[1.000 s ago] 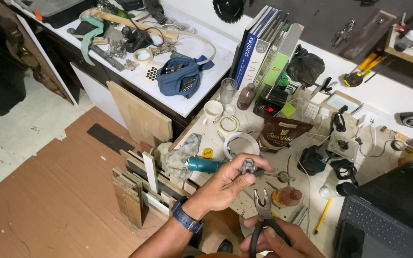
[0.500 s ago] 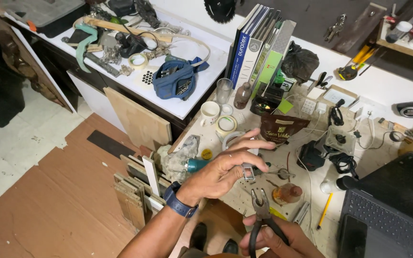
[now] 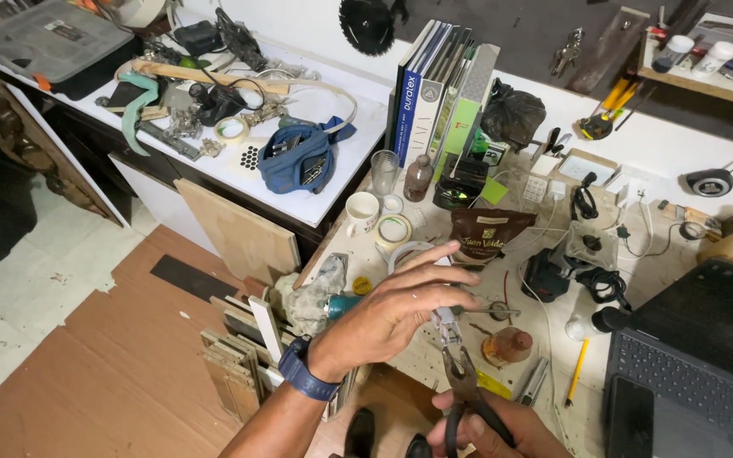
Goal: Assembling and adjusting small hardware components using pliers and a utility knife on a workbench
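Counter (image 3: 358, 254), surroundings only. White mug (image 3: 361, 210) at 12 o'clock centre-left, roll of tape (image 3: 393, 231) just beside it at its 4 o'clock. Clear plastic cup (image 3: 384, 170) at the mug's 1 o'clock. Brown foil bag (image 3: 488, 234) at centre. Row of upright books (image 3: 441, 93) at 12 o'clock. Blue pouch (image 3: 301, 159) at 11 o'clock on the white counter (image 3: 239, 161). Laptop (image 3: 697, 373) at 4 o'clock; yellow pencil (image 3: 576, 372) just left of it. Circular saw blade (image 3: 367, 24) on the wall, 12 o'clock.

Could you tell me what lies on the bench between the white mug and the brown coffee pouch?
In the head view, a roll of tape lies between the white mug and the brown pouch.
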